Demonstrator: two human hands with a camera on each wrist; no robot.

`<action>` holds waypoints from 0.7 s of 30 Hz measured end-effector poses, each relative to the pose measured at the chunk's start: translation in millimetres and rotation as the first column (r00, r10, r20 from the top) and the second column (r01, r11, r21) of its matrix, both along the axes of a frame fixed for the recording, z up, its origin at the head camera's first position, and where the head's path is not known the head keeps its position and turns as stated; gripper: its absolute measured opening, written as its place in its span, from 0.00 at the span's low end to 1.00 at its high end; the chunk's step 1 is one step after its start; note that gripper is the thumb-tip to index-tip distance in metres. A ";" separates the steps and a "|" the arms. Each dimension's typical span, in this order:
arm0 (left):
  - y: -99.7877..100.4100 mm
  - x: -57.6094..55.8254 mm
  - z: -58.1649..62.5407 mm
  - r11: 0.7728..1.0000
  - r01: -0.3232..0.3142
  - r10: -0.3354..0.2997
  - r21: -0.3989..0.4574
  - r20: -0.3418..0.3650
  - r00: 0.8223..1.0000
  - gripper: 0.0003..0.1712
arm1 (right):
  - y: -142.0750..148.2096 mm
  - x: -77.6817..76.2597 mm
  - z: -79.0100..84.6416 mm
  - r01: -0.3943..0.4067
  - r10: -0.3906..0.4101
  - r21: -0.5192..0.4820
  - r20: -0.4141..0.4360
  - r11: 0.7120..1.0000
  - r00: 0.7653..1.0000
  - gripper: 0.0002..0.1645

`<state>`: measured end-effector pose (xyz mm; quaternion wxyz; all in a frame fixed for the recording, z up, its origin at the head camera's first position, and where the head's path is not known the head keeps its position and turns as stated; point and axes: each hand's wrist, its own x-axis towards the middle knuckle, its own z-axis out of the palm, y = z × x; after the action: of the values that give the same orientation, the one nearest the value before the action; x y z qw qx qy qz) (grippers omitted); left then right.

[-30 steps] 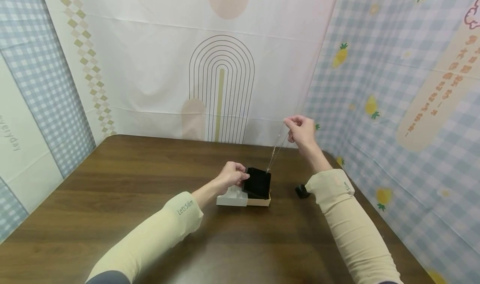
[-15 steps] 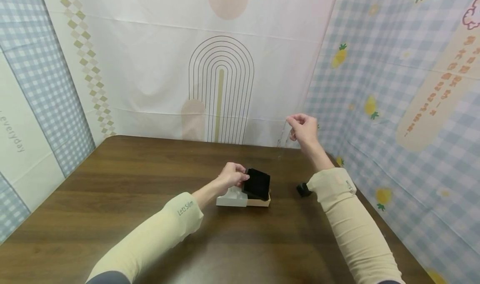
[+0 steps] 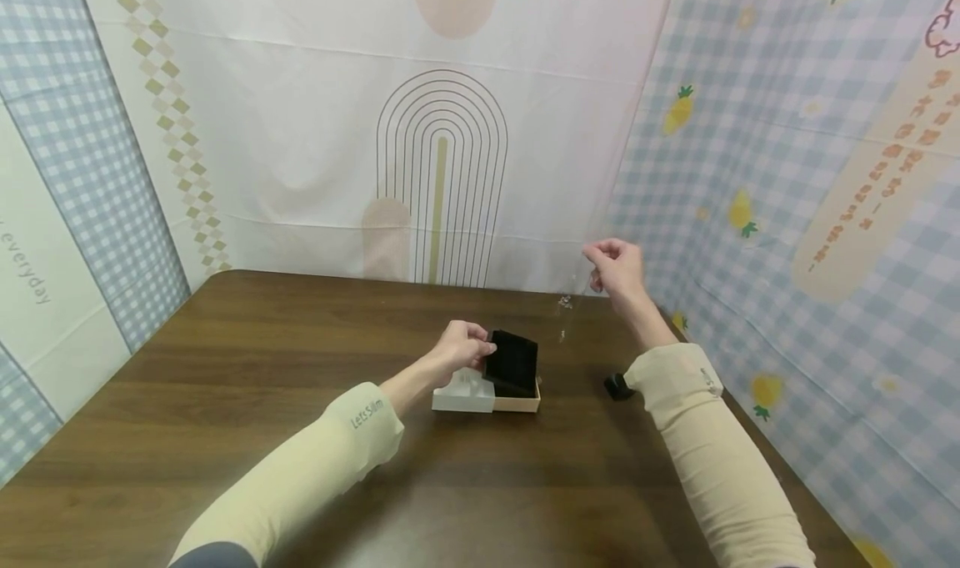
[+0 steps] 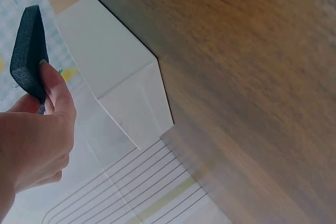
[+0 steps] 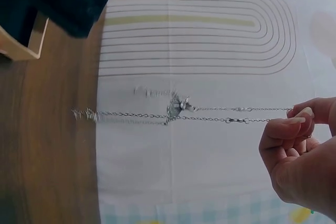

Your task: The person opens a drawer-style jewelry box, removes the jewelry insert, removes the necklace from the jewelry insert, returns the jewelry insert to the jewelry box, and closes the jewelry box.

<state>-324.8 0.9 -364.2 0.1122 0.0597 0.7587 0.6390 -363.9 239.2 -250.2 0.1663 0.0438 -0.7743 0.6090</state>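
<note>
My left hand (image 3: 459, 347) pinches a black foam pad (image 3: 513, 364) by its left edge. In the left wrist view the pad (image 4: 27, 51) shows as a thick slab between thumb and fingers, tilted and raised over the box. Below it on the table lies a small box with a white sleeve (image 4: 105, 45) and a tan inner tray (image 3: 525, 404) partly slid out. Farther back and right, my right hand (image 3: 618, 272) is raised, thumb and forefinger pinching a fine silver chain necklace (image 5: 210, 118). The necklace hangs free, with a pendant (image 5: 177, 106) partway along and blurred lower ends.
The brown wooden table (image 3: 300, 334) ends at a white patterned cloth (image 3: 300, 134) behind it. A blue checked cloth (image 3: 750, 176) hangs along the right side. A small black device (image 3: 618, 386) sits at the right sleeve's cuff.
The necklace, earlier reaching down to the foam pad, has come away from it and hangs free. My right hand has moved right and slightly lower; my left hand barely moved.
</note>
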 end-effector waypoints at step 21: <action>1.1 -4.3 2.3 0.999 -0.021 0.021 0.026 -0.002 1.000 0.17 | 45.6 -10.8 -21.7 0.110 -0.116 0.103 0.065 0.989 0.991 0.07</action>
<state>-329.1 2.0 -362.0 0.1038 0.0538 0.7511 0.6498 -374.7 284.7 -271.9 0.1708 -0.0135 -0.8101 0.5607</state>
